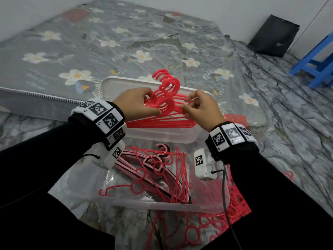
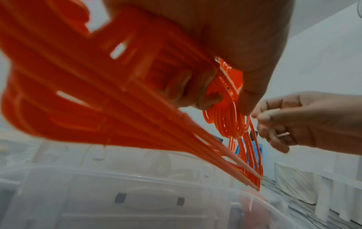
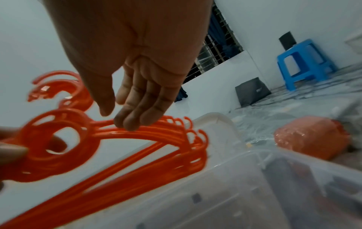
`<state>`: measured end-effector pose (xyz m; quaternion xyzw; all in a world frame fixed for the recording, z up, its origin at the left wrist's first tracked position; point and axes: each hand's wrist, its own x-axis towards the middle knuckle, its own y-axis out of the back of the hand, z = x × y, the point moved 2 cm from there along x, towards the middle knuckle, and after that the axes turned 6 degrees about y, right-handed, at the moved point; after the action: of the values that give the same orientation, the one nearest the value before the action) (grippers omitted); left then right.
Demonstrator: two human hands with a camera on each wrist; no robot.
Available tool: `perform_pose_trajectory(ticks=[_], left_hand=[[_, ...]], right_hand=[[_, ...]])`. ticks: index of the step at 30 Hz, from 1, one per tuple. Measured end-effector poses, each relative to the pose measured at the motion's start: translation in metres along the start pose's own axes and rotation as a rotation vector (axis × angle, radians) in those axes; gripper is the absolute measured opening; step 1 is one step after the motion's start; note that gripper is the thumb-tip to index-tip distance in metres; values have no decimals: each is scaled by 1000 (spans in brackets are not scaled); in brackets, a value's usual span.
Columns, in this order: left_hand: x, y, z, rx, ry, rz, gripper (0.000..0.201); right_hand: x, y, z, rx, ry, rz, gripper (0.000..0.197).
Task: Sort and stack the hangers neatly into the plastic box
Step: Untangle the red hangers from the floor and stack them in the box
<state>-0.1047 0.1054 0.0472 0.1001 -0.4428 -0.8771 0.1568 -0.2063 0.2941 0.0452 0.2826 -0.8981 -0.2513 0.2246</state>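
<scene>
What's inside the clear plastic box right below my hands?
The plastic box holds a loose tangle of red hangers and pink hangers. The wrist cameras cover parts of it, so a count isn't possible.

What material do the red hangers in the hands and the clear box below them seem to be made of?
Red hangers: most likely molded plastic, glossy; the thin rods and ring share one uniform color and catch highlights in the right wrist view.

Plastic box: probably translucent plastic, smooth and slightly cloudy; the hangers inside show through its wall.
</scene>
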Motion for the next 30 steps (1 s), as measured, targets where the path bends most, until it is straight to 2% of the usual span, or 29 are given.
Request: perform_pose_trajectory(ticks=[2,5,7,9,11,16,20,23,30], left_hand=[[1,3,-3,-24,27,35,44],[3,5,-7,-39,64,97,44],[5,7,-8,-53,71,121,47],[5,8,-7,-64,66,130,50],[5,9,-6,-78,64,137,57],[6,13,-9,-110,65,197,57],[6,16,-11,-89,57,235,49],[6,16,-10,-75,47,235,50],[5,20,-10,-105,65,228,51]], right_hand=[[-1,-1,17,-192,-25,-120,16],[-11,-19,44,-526,-88,-381,5],[-21,-39,62,-680,-147,-549,15],[-32,-60,73,-717,-198,-691,30],[-40,-78,77,-717,-208,-753,38],[-46,-99,70,-654,-168,-704,21],[-49,-108,62,-633,-131,-708,20],[-48,-110,54,-602,-120,-681,17],[-25,-89,13,-410,21,-272,15]])
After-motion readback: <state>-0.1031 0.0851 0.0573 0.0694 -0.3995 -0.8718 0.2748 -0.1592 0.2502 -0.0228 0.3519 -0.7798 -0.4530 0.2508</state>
